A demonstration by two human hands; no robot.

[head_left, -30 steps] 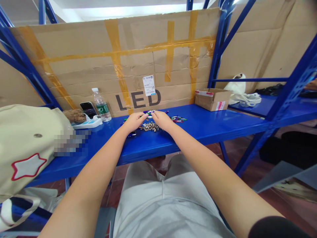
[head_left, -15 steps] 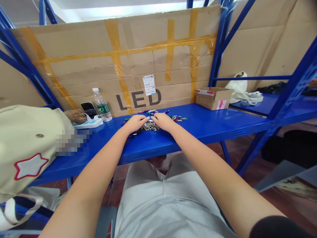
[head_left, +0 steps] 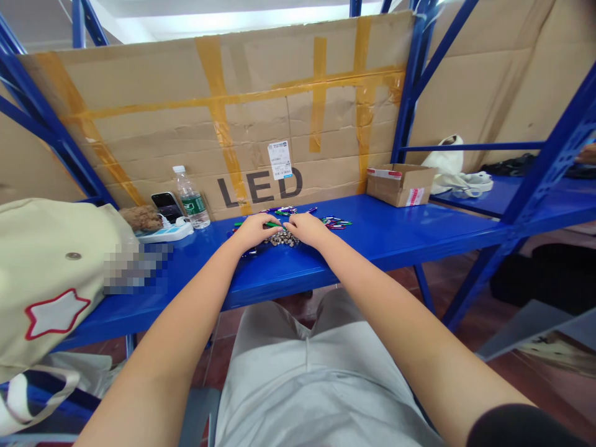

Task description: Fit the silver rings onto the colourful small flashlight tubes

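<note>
A small heap of bronze and silver metal pieces sits on the blue steel counter, directly under and between the hands; each piece is too small to make out. Mini carabiners in red, green, blue and purple lie scattered just behind it, with a tight cluster of carabiners to the right. The left hand and right hand are close together, fingertips nearly meeting over the heap. A green carabiner lies at the left fingers, but whether they grip it cannot be told. Further left stand a water bottle, a phone and a power strip, beside a cream canvas bag. A small cardboard box sits at the right end.
</note>
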